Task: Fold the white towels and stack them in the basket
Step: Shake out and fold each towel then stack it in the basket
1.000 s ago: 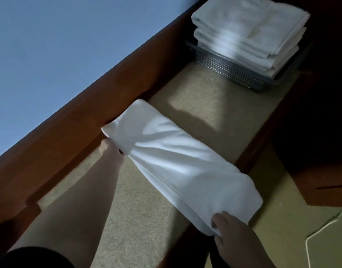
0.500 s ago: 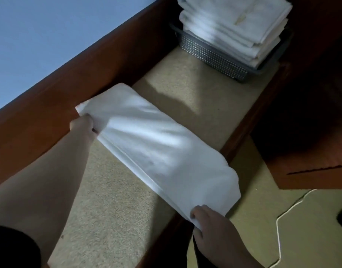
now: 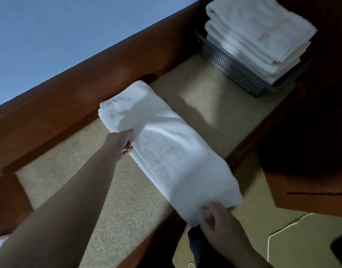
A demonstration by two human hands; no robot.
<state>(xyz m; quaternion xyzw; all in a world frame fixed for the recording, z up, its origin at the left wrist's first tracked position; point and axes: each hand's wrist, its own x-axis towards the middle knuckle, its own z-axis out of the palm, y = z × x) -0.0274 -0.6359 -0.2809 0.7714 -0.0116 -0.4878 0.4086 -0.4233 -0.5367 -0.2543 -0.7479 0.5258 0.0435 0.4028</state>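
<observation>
- Dark perforated plastic basket (image 3: 232, 68), far right on the beige-topped table (image 3: 127, 200), holds a stack of folded white towels (image 3: 263, 35).
- Long folded white towel (image 3: 166, 151) lies mid-table; left hand (image 3: 123, 142) pinches its near-left edge, right hand (image 3: 218, 221) grips its near end.
- White cord (image 3: 286, 227) on the floor, right.

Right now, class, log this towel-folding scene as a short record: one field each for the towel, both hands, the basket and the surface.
towel: long folded strip lying flat on the surface
left hand: holds the towel's long edge near the far end
right hand: grips the towel's near end
basket: dark mesh, far right, holding a stack of folded towels
surface: beige carpet, with wooden sides
</observation>
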